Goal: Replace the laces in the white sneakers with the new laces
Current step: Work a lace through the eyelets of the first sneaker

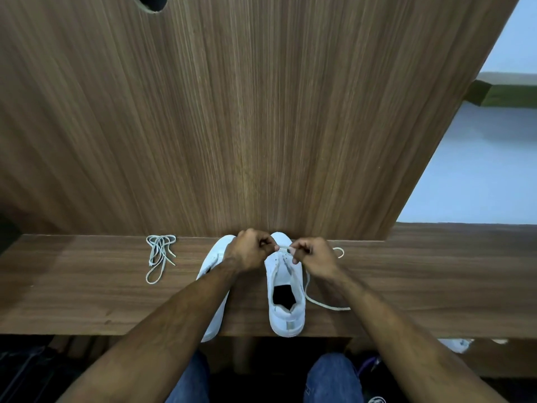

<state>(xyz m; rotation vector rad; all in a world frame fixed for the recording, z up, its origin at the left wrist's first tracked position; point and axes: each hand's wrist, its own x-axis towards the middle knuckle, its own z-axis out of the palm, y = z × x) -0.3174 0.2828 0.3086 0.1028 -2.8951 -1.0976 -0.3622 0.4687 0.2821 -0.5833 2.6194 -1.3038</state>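
Note:
Two white sneakers stand side by side on a narrow wooden shelf, toes against the back panel. The right sneaker has no laces in most of its eyelets and its black inside shows. A cream lace runs across its toe-end eyelets; one end trails over the shelf to the right and a loop lies behind my right hand. My left hand pinches the lace at the left eyelet. My right hand pinches it at the right. My left forearm hides most of the left sneaker.
A bundle of loose grey-white laces lies on the shelf to the left of the shoes. A tall wooden panel rises right behind the toes. The shelf's front edge is close to my knees.

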